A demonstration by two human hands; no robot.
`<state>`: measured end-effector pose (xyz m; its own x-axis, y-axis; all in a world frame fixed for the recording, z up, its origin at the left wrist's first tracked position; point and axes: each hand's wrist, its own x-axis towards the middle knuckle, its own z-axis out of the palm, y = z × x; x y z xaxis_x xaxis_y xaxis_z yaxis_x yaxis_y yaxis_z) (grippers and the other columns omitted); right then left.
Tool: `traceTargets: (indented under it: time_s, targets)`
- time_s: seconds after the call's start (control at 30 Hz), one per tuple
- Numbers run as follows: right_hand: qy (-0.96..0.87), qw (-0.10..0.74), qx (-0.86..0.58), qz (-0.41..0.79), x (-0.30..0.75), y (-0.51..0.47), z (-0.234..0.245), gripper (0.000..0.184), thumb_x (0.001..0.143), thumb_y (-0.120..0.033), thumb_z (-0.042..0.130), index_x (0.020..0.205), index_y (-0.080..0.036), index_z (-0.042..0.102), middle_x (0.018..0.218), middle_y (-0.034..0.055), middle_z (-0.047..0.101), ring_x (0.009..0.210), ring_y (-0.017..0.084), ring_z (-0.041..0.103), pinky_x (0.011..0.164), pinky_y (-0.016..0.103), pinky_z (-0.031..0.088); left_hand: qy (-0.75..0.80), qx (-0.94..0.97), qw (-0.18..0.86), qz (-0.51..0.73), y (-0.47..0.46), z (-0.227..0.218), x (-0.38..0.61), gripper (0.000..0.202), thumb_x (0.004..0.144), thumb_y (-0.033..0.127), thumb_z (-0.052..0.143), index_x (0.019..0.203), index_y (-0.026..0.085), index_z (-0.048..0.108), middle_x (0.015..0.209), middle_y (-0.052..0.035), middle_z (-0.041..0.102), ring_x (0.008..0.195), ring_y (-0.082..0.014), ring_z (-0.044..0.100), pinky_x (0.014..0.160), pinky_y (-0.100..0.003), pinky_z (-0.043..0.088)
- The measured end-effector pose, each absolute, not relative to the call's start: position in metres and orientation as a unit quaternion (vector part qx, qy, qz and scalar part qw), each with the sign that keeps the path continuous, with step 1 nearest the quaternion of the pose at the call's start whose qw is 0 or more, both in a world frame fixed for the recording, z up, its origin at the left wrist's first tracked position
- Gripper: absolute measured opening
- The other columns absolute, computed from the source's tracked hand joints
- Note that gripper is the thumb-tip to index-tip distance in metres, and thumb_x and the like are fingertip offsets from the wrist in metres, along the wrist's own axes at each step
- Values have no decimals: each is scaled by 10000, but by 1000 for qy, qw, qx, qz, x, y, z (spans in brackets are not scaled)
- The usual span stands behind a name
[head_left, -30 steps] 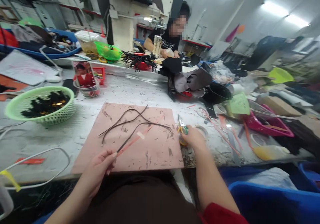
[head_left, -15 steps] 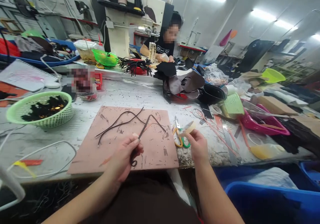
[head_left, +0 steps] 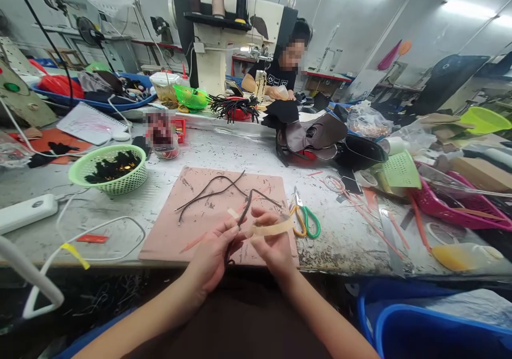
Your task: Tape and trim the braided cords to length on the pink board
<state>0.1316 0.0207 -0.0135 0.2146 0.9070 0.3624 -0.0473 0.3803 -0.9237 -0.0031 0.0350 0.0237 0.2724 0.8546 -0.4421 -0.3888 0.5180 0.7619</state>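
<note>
My left hand (head_left: 214, 255) pinches a thin dark cord (head_left: 244, 215) near its bent end, over the near edge of a pink cutting board (head_left: 208, 225). My right hand (head_left: 274, 247) is closed on a strip of beige tape (head_left: 272, 228), which stretches between the two hands beside the cord. The rest of the cord trails away across the board. Another dark cord (head_left: 210, 193) lies loose on the board. Scissors with yellow and green handles (head_left: 306, 219) lie on the table just right of the board.
A green basket of dark pieces (head_left: 110, 169) stands at the left, near a white power bank (head_left: 26, 212) and its cable. Leather parts (head_left: 316, 135), pink trays (head_left: 460, 207) and clutter fill the right. A person sits across the table at a sewing machine (head_left: 224, 33). Blue bins (head_left: 436, 321) stand at the lower right.
My right hand has left the scissors, taken a strip of tape and moved left to meet my left hand. The left hand has drawn the cord toward me. The camera has tilted up.
</note>
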Motion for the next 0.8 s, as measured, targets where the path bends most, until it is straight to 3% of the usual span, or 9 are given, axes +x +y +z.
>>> traceTargets:
  time_s: [0.1, 0.17, 0.27, 0.43, 0.53, 0.63, 0.8]
  targets:
    - [-662, 553, -416, 288, 141, 20, -12, 329, 723, -133, 535, 1037, -232, 532, 1125, 78, 585, 1116, 221, 505, 928, 403, 408, 426, 283, 760, 401, 34, 24, -6, 187, 611, 299, 727, 695, 176, 615, 721, 28, 598, 674, -92, 564, 644, -198, 402]
    - [-710, 522, -407, 241, 145, 21, -9, 369, 728, -81, 463, 1056, -233, 533, 1040, 63, 627, 1051, 202, 547, 870, 370, 453, 422, 290, 765, 391, 33, 24, -6, 211, 599, 317, 739, 656, 173, 596, 706, 29, 581, 701, -112, 576, 635, -206, 392]
    - [-749, 492, -412, 166, 148, 24, -3, 366, 688, -62, 487, 1007, -227, 559, 951, 57, 643, 918, 193, 583, 759, 331, 490, 419, 291, 767, 390, 31, 25, -6, 234, 580, 323, 750, 631, 174, 575, 686, 31, 557, 687, -116, 559, 626, -216, 387]
    - [-751, 436, -478, 131, 153, 24, 6, 255, 697, -310, 672, 909, -192, 594, 797, 63, 640, 746, 199, 563, 636, 327, 474, 435, 299, 743, 412, 29, 24, -9, 235, 567, 316, 751, 610, 164, 578, 859, -1, 601, 618, -82, 489, 612, -218, 381]
    - [-743, 429, -482, 179, 155, 21, 12, 255, 712, -398, 657, 845, -188, 602, 702, 37, 621, 647, 170, 550, 581, 300, 458, 440, 304, 739, 409, 28, 27, -11, 241, 573, 333, 741, 631, 162, 582, 942, -16, 607, 631, -93, 523, 604, -226, 378]
    - [-741, 426, -456, 247, 155, 16, 20, 89, 792, -281, 577, 765, -197, 588, 705, 20, 625, 646, 139, 567, 591, 262, 459, 438, 291, 755, 393, 28, 30, -12, 251, 566, 336, 747, 638, 169, 574, 937, -1, 605, 646, -96, 548, 626, -234, 395]
    - [-679, 486, -506, 216, 146, 7, 24, 68, 758, -151, 586, 719, -207, 581, 660, -3, 615, 614, 128, 571, 574, 243, 459, 412, 274, 778, 386, 30, 32, -12, 246, 570, 316, 754, 616, 177, 557, 999, -13, 588, 854, -172, 575, 777, -314, 436]
